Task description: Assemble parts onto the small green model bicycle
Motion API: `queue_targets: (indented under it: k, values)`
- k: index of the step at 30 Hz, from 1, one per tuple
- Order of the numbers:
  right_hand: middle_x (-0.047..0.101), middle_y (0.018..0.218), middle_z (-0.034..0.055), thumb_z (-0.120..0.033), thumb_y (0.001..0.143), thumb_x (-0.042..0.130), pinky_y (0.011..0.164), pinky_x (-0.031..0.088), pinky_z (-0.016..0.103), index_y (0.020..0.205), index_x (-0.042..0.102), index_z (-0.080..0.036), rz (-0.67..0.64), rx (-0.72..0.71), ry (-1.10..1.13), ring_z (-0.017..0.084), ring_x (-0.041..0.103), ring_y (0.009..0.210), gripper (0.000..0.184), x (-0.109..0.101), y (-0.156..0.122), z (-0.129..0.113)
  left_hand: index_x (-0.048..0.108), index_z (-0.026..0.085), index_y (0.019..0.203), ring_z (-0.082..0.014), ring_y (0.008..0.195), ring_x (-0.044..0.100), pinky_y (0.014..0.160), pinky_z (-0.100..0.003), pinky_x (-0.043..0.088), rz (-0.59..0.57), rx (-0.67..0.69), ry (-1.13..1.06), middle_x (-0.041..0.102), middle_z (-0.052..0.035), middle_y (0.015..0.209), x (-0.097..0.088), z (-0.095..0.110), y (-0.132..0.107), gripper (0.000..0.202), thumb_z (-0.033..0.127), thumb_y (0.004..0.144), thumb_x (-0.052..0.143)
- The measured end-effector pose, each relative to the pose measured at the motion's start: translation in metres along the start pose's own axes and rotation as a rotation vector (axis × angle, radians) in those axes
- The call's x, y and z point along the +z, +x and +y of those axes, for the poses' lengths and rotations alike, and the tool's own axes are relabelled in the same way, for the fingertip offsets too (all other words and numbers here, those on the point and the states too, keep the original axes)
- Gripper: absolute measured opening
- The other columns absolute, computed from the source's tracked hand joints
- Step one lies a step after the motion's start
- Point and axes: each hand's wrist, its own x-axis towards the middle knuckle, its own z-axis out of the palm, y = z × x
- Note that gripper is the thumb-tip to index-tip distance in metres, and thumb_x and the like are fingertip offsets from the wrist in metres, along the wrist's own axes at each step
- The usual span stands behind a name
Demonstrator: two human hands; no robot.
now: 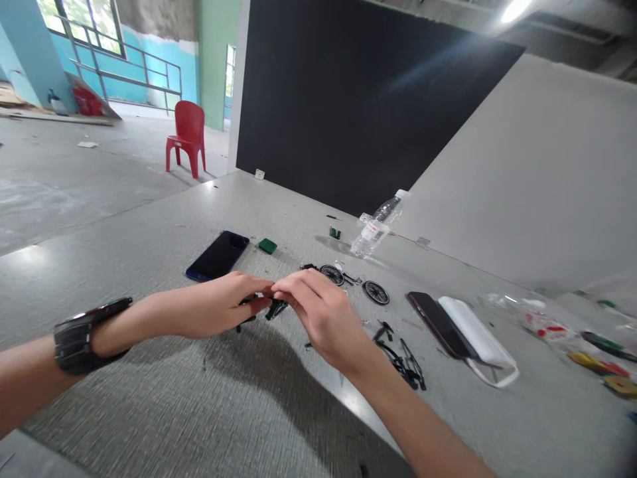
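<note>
My left hand (223, 305), with a black watch on the wrist, is closed on a small dark green-black piece (276, 308) that looks like part of a model bicycle frame. The fingers of my right hand (318, 312) meet it from the other side and pinch at the same piece, partly hiding it. Just beyond my right hand lie a small spoked wheel (332, 274) and another spoked wheel (376, 293). To the right of that hand, black model bicycle parts (401, 362) rest on the grey table (164, 411).
A dark blue phone (217, 256) and a green block (267, 246) lie beyond my left hand. Farther back stands a clear bottle (381, 224). On the right are a dark phone (440, 325), a white power bank with cable (472, 332) and a lying bottle (537, 318). A black panel (358, 99) rises behind.
</note>
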Motion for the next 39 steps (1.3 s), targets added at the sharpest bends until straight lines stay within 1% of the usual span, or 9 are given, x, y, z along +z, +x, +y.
queue_targets:
  k: [4, 11, 17, 23, 26, 29, 32, 35, 39]
  values:
    - [0.072, 0.106, 0.0101, -0.008, 0.104, 0.054, 0.084, 0.055, 0.034, 0.111, 0.068, -0.014, -0.029, -0.006, -0.023, 0.020, 0.065, 0.097, 0.017, -0.0005, 0.0007, -0.0015, 0.055, 0.018, 0.083, -0.0114, 0.062, 0.041, 0.060, -0.027, 0.034, 0.001, 0.003, -0.011, 0.056, 0.0017, 0.069, 0.0000, 0.0005, 0.0013, 0.030, 0.036, 0.103, 0.043]
    - [0.072, 0.102, 0.0073, -0.012, 0.106, 0.051, 0.083, 0.055, 0.031, 0.111, 0.066, -0.016, 0.032, 0.064, 0.044, 0.018, 0.066, 0.095, 0.016, 0.0024, 0.0003, 0.0001, 0.052, 0.018, 0.082, -0.0116, 0.063, 0.039, 0.058, -0.027, 0.032, -0.015, -0.048, -0.001, 0.054, 0.0013, 0.070, 0.0002, -0.0024, -0.0003, 0.027, 0.035, 0.102, 0.045]
    - [0.072, 0.104, 0.0079, -0.015, 0.108, 0.050, 0.083, 0.054, 0.032, 0.112, 0.066, -0.017, -0.005, 0.073, 0.047, 0.019, 0.067, 0.097, 0.016, -0.0004, 0.0013, -0.0012, 0.053, 0.018, 0.084, -0.0119, 0.064, 0.040, 0.059, -0.027, 0.034, -0.025, -0.055, -0.017, 0.056, 0.0010, 0.072, -0.0004, -0.0023, -0.0009, 0.028, 0.037, 0.102, 0.044]
    - [0.073, 0.101, 0.0075, -0.023, 0.110, 0.049, 0.081, 0.054, 0.032, 0.110, 0.065, -0.018, -0.009, 0.144, 0.049, 0.018, 0.068, 0.094, 0.017, -0.0029, 0.0050, -0.0063, 0.056, 0.018, 0.086, -0.0118, 0.064, 0.040, 0.060, -0.027, 0.035, -0.023, -0.079, -0.009, 0.056, 0.0009, 0.073, -0.0011, -0.0027, -0.0012, 0.028, 0.038, 0.101, 0.045]
    - [0.072, 0.100, 0.0069, -0.023, 0.109, 0.049, 0.079, 0.053, 0.031, 0.110, 0.064, -0.018, -0.011, 0.169, 0.064, 0.018, 0.068, 0.092, 0.016, -0.0032, 0.0054, -0.0061, 0.058, 0.017, 0.089, -0.0117, 0.063, 0.041, 0.059, -0.027, 0.035, -0.024, -0.092, -0.007, 0.056, 0.0008, 0.073, -0.0009, -0.0015, -0.0008, 0.028, 0.039, 0.101, 0.045]
    - [0.071, 0.102, 0.0066, -0.016, 0.109, 0.046, 0.080, 0.053, 0.030, 0.110, 0.064, -0.019, -0.048, 0.148, 0.073, 0.017, 0.067, 0.094, 0.018, -0.0024, 0.0036, -0.0035, 0.059, 0.017, 0.088, -0.0116, 0.061, 0.040, 0.058, -0.027, 0.034, -0.030, -0.095, -0.010, 0.057, 0.0005, 0.072, -0.0006, 0.0002, -0.0009, 0.028, 0.039, 0.101, 0.045]
    - [0.070, 0.105, 0.0067, -0.011, 0.107, 0.046, 0.080, 0.053, 0.031, 0.113, 0.064, -0.020, -0.074, 0.128, 0.062, 0.017, 0.066, 0.095, 0.021, -0.0017, 0.0013, -0.0009, 0.057, 0.017, 0.086, -0.0117, 0.061, 0.041, 0.058, -0.027, 0.035, -0.037, -0.080, -0.007, 0.057, 0.0005, 0.071, -0.0007, 0.0013, -0.0012, 0.028, 0.038, 0.101, 0.045]
    - [0.069, 0.105, 0.0069, -0.012, 0.107, 0.047, 0.078, 0.053, 0.031, 0.111, 0.065, -0.021, -0.076, 0.100, 0.025, 0.017, 0.065, 0.093, 0.020, -0.0020, 0.0005, -0.0007, 0.057, 0.017, 0.088, -0.0119, 0.061, 0.042, 0.058, -0.027, 0.035, -0.055, -0.075, -0.015, 0.057, 0.0003, 0.072, -0.0011, 0.0018, -0.0013, 0.028, 0.039, 0.102, 0.044]
    - [0.069, 0.102, 0.0073, -0.020, 0.108, 0.050, 0.076, 0.052, 0.031, 0.106, 0.065, -0.020, -0.065, 0.073, 0.017, 0.017, 0.064, 0.090, 0.015, -0.0032, 0.0016, -0.0026, 0.059, 0.017, 0.090, -0.0122, 0.062, 0.045, 0.059, -0.027, 0.036, -0.061, -0.077, -0.028, 0.060, -0.0011, 0.074, -0.0016, 0.0033, -0.0018, 0.032, 0.042, 0.104, 0.043]
